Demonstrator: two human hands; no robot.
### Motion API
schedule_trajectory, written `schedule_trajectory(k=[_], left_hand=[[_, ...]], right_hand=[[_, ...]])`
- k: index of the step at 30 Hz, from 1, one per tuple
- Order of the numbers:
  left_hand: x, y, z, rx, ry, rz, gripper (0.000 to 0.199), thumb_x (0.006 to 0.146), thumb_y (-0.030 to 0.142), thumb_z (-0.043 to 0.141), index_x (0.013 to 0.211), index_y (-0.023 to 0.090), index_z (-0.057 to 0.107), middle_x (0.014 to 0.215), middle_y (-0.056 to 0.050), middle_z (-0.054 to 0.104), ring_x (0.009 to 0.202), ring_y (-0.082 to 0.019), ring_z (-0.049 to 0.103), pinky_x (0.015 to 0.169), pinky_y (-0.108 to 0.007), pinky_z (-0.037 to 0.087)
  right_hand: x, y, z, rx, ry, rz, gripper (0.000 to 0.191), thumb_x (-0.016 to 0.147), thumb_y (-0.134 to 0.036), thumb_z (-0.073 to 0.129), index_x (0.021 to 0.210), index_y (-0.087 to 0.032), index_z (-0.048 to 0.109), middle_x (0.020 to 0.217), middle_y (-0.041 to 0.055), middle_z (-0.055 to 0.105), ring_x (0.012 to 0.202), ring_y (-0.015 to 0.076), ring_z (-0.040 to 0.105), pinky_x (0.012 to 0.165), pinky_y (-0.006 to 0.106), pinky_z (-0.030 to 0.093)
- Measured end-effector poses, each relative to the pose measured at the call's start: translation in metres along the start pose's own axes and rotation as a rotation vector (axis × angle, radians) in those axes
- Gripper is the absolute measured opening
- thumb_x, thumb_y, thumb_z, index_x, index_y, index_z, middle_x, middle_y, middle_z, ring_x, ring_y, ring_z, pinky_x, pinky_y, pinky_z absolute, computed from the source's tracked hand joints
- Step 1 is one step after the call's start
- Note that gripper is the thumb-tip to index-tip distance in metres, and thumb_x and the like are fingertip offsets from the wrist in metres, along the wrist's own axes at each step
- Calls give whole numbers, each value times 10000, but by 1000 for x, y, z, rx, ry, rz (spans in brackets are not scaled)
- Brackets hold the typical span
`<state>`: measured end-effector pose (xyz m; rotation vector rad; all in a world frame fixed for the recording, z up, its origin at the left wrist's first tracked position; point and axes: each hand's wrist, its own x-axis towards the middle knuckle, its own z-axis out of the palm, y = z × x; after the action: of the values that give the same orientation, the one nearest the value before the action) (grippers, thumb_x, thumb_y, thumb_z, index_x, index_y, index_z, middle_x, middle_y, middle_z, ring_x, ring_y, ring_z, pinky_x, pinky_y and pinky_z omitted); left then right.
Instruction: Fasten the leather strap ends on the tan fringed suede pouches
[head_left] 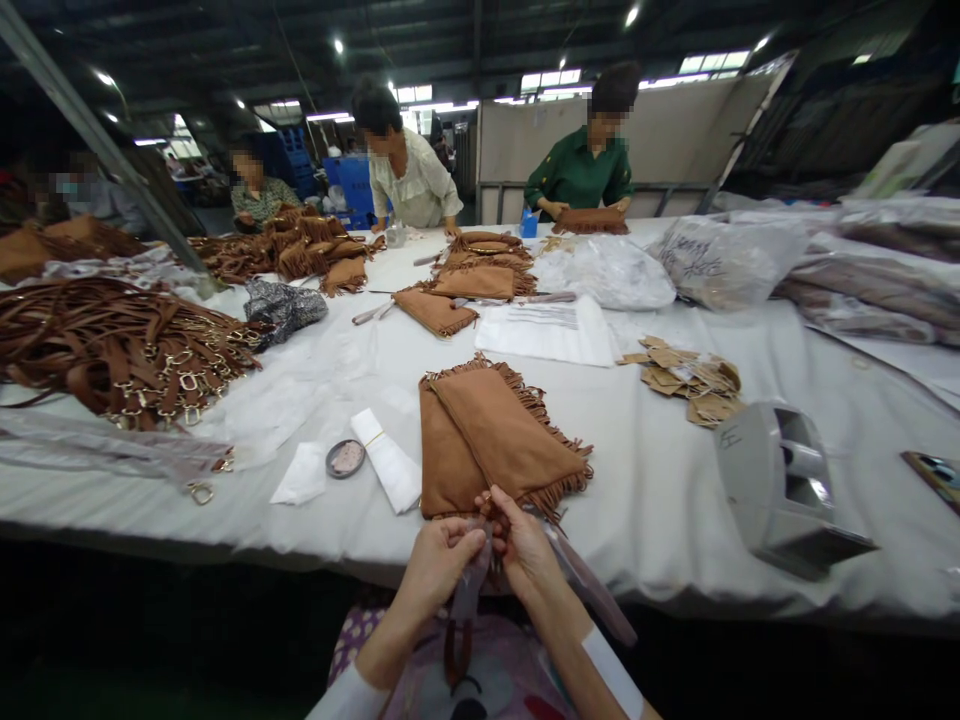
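A brown fringed bag (491, 430) lies flat on the white-covered table, its fringe along the upper and right sides. At its bottom edge my left hand (446, 560) is closed, pinching a strap wrapped in thin clear plastic (469, 590). Close beside it, my right hand (517, 535) has its fingers pressed together at the bag's lower corner, around a small part too small to make out. The strap hangs below my hands over my lap, and another wrapped length (592, 585) runs down to the right.
Brown straps with gold clasps (165, 370) heap at left. Near the bag are a round dish (346, 458) and folded white paper (386, 462). Rightward lie tags (686, 380) and a tape dispenser (784, 490). Across the table (645, 560) stand people beside more bags (480, 275).
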<state>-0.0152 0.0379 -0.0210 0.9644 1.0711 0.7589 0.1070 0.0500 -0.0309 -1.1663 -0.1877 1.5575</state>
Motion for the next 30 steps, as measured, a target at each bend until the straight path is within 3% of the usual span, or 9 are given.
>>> schedule_trajectory(k=[6, 12, 17, 24, 30], left_hand=[[13, 4, 1, 70, 41, 39, 387, 685, 463, 671, 786, 91, 701, 708, -80, 718, 600, -163, 624, 566, -239, 443], [24, 6, 0, 167, 56, 44, 433, 707, 487, 643, 840, 80, 705, 735, -97, 720, 577, -152, 609, 539, -234, 426], [33, 11, 3, 353, 96, 77, 414, 736, 486, 608, 763, 86, 709, 671, -95, 701, 567, -158, 597, 524, -235, 398], [40, 21, 8, 585, 166, 227, 265, 750, 370, 583, 707, 144, 712, 695, -53, 702, 654, -175, 597, 603, -244, 399], [43, 21, 11, 629, 222, 273, 318, 810, 381, 509, 675, 163, 698, 660, -34, 686, 648, -176, 592, 608, -247, 367]], right_hand=[[-1, 1, 0, 9, -28, 5, 241, 652, -352, 771, 708, -127, 704, 606, 19, 646, 410, 36, 395, 332, 135, 232], [2, 3, -4, 24, -14, 10, 233, 647, -341, 764, 669, -127, 675, 564, 4, 617, 403, 40, 402, 334, 140, 243], [4, 2, -6, 0, -27, 7, 268, 668, -381, 751, 704, -122, 689, 502, -12, 572, 403, 61, 410, 339, 163, 244], [-2, 0, -15, -84, -92, -29, 336, 712, -477, 722, 749, -146, 678, 625, 22, 639, 490, 86, 523, 391, 161, 366], [-9, -2, -22, 42, -78, -21, 351, 677, -443, 768, 860, -156, 682, 806, 46, 693, 525, 67, 550, 424, 146, 413]])
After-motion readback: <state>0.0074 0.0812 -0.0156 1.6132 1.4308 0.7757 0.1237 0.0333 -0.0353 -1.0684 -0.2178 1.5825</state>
